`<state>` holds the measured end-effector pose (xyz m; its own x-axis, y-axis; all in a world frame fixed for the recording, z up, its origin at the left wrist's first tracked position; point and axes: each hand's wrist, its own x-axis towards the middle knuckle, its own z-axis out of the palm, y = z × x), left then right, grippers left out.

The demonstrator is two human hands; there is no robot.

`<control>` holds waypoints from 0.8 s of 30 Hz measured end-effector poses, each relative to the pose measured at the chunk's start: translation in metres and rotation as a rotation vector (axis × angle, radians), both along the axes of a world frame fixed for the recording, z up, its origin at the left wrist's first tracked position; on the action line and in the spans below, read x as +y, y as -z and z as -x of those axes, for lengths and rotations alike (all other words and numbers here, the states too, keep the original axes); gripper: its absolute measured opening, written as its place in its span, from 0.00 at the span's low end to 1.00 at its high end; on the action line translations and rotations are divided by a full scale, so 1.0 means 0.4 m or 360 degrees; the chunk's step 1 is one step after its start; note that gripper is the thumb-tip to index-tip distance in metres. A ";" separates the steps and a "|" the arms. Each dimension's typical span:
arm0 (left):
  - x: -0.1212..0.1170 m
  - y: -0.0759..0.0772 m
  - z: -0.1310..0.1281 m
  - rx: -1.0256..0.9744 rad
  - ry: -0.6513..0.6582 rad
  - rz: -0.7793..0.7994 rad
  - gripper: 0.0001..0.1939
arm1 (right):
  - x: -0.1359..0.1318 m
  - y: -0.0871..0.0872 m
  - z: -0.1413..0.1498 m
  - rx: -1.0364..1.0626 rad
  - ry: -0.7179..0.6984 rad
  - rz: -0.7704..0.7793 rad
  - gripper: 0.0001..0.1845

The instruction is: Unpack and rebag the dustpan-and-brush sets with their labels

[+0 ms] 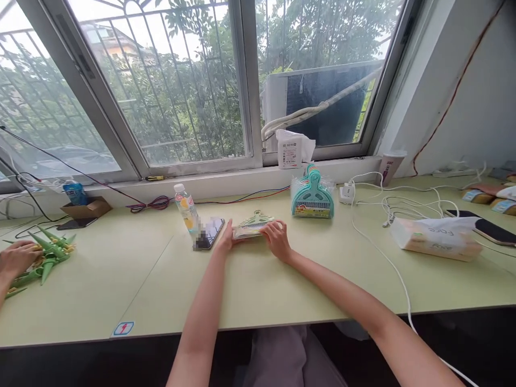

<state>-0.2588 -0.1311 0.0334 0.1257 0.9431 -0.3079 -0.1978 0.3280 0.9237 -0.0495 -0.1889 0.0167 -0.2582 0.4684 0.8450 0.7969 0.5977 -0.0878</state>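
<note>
Flat on the table in front of me lies a pale green-yellow mini dustpan and brush set [253, 224], its hanging loop pointing away from me. My left hand [227, 237] grips its left edge, with the thumb upright against the side. At the right end, the curled fingers of my right hand [278, 237] pinch the front edge. Part of the set is hidden behind these fingers. Several teal dustpan and brush sets [313, 198] stand stacked upright to the right, in clear plastic, with a printed label at the front.
A phone [212, 232] and a drink bottle [186, 208] are close to my left hand. At far left, another person's hand [18, 258] touches green pointed pieces [50, 252]. White cables [387, 258] and a tissue pack [437, 239] lie right. A window runs behind.
</note>
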 end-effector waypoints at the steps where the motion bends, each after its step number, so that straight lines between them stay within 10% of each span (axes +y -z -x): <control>1: -0.005 -0.001 -0.001 -0.0091 0.0168 0.0012 0.32 | -0.030 0.000 -0.008 -0.0089 -0.0085 -0.0070 0.11; 6: -0.027 0.010 -0.021 -0.0053 0.0478 -0.0088 0.14 | -0.122 -0.004 -0.060 -0.0675 -0.0341 -0.0207 0.15; 13: -0.025 0.016 -0.051 -0.0170 0.0131 -0.0250 0.09 | -0.091 -0.025 -0.093 -0.0766 -0.0154 0.0161 0.15; 24: -0.083 -0.006 -0.152 -0.0439 0.0305 -0.0438 0.20 | -0.059 -0.023 -0.088 0.0680 0.0049 0.1090 0.16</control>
